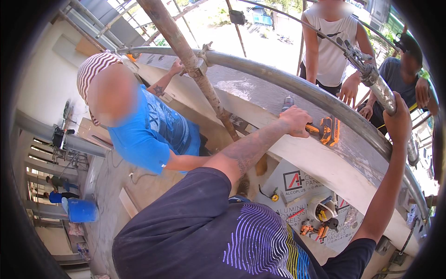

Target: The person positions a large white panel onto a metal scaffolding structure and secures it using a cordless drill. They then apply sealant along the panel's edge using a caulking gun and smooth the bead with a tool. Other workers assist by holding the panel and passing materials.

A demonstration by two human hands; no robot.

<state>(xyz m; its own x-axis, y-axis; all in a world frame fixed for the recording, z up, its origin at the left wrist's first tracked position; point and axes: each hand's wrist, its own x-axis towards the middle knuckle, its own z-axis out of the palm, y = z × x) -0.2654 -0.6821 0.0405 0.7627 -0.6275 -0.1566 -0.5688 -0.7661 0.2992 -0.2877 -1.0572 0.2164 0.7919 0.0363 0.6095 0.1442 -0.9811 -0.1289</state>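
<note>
My left hand (294, 122) reaches out over the concrete ledge, its fingers wrapped round the grip of an orange and black cordless drill (330, 131). The drill's chuck points away from me, past the hand, while the battery end shows to the right; my hand covers much of its body. Raised at the right, my right hand (400, 120) is closed round a grey metal scaffold pole (384, 95). Running between my hands is a long curved metal pipe (297, 86) above the ledge.
A rusty scaffold pole (181, 51) slants past a person in a blue shirt (158, 121) at left. Two more people stand beyond the pipe at upper right. Below the ledge, a white bucket (320, 208) with tools and orange power tools (316, 230) rest on printed panel sheets (283, 179).
</note>
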